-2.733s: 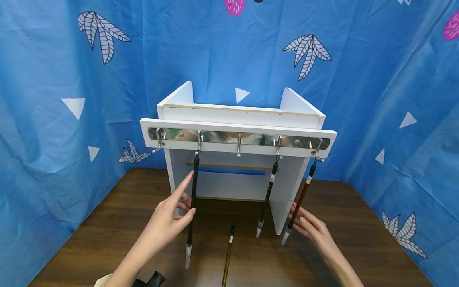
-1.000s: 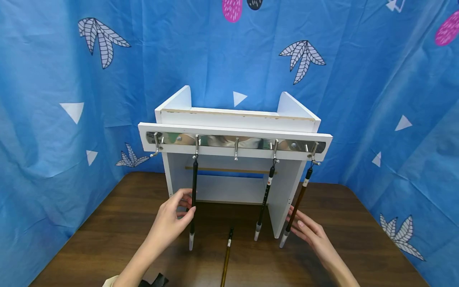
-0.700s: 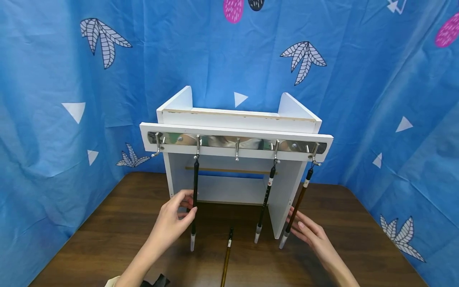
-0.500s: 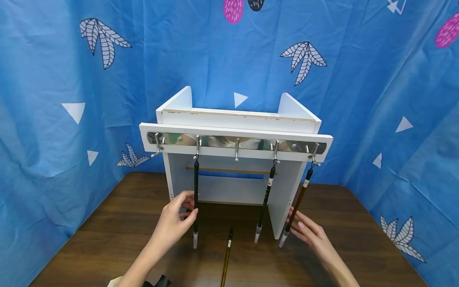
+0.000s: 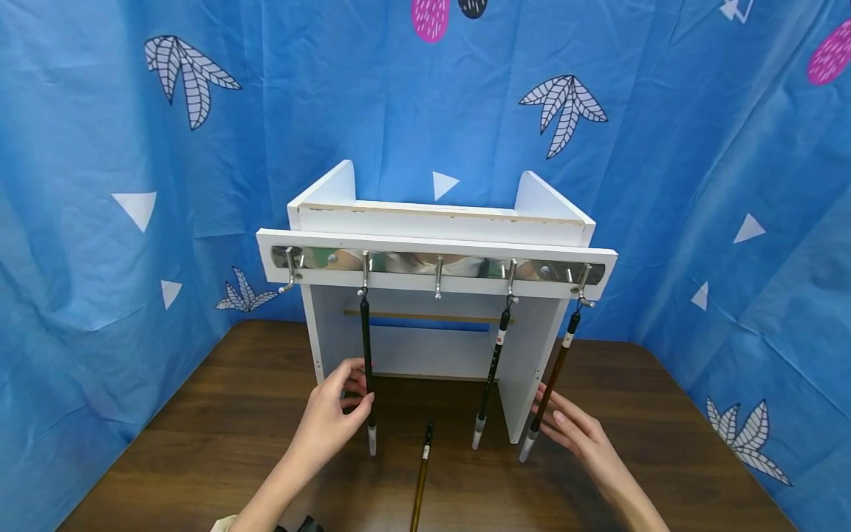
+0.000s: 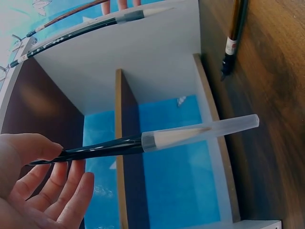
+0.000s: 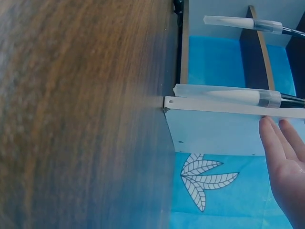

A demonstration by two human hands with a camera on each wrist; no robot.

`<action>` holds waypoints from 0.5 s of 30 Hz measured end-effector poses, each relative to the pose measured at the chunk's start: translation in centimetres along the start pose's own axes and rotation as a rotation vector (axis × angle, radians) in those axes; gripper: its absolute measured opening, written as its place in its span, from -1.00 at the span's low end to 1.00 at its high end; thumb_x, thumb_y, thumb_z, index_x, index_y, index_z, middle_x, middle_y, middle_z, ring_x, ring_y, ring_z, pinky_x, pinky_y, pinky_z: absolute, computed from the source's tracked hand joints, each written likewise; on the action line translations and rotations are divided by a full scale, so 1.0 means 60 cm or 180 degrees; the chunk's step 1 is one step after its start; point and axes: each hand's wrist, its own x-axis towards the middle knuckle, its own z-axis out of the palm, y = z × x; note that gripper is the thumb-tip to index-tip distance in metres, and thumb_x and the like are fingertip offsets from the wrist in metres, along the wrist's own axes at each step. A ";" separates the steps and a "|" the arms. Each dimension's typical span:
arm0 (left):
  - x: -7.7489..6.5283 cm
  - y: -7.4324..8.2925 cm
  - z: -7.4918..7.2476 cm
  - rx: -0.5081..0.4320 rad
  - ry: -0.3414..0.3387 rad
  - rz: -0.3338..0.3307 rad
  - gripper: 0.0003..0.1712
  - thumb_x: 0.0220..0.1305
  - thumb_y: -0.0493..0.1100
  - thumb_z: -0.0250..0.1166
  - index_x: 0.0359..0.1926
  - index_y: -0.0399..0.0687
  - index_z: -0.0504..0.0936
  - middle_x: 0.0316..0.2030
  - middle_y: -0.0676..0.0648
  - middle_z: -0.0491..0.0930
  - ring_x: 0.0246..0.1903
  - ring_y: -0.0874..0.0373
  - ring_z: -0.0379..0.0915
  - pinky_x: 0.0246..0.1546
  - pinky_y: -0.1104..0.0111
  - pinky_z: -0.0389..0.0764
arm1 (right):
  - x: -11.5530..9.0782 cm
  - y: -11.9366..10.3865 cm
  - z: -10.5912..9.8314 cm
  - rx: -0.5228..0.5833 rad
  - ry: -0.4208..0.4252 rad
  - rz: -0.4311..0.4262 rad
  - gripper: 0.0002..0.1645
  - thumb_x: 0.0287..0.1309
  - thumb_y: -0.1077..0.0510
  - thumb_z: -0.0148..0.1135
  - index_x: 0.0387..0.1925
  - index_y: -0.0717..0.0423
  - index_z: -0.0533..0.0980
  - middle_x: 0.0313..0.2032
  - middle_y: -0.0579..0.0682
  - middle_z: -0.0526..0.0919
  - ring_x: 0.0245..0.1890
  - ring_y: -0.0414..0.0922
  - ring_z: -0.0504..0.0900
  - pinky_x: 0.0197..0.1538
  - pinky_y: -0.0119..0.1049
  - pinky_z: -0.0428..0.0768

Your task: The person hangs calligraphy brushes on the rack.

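Observation:
In the head view, three calligraphy brushes hang by loops from metal hooks on a white hook rail (image 5: 405, 238). My left hand (image 5: 326, 414) pinches the black handle of the left calligraphy brush (image 5: 366, 332) between thumb and fingers. The left wrist view shows that brush's clear cap (image 6: 233, 125) over pale bristles, pointing away from the hand. My right hand (image 5: 580, 428) has its fingers extended beside and behind the brown-handled calligraphy brush (image 5: 557, 369) on the rightmost hook. A black calligraphy brush (image 5: 493, 369) hangs just left of that one.
A white shelf unit (image 5: 532, 355) stands behind the rail on the brown wooden table (image 5: 219, 414). Another brown-handled brush (image 5: 421, 480) lies on the table between the hands. A blue patterned curtain (image 5: 425, 96) surrounds the back and sides.
My left index finger, earlier pointing up along the brush, has bent down. The left hand and the brush's lower end have shifted right, bringing the brush closer to vertical. The right hand stays almost still.

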 end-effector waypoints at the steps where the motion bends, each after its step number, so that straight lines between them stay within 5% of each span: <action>1: 0.000 0.000 0.000 -0.0001 0.0003 0.0000 -0.50 -0.02 -0.54 0.31 0.00 -0.26 0.47 -0.35 -0.04 0.47 -0.35 0.16 0.49 -0.39 0.41 0.60 | -0.001 0.000 0.000 -0.0007 0.0008 0.0010 -0.44 0.47 0.27 -0.33 0.37 0.45 -0.10 0.26 -0.32 0.28 0.19 -0.33 0.32 0.12 -0.24 0.40; 15: 0.000 0.002 0.001 -0.0004 -0.0049 0.0049 -0.49 -0.01 -0.57 0.30 0.01 -0.27 0.47 -0.35 -0.06 0.46 -0.33 0.12 0.50 -0.37 0.36 0.61 | 0.001 0.005 -0.002 -0.0026 0.0078 0.0077 -0.43 0.47 0.25 -0.30 0.36 0.48 -0.11 0.23 -0.35 0.31 0.20 -0.26 0.33 0.09 -0.34 0.42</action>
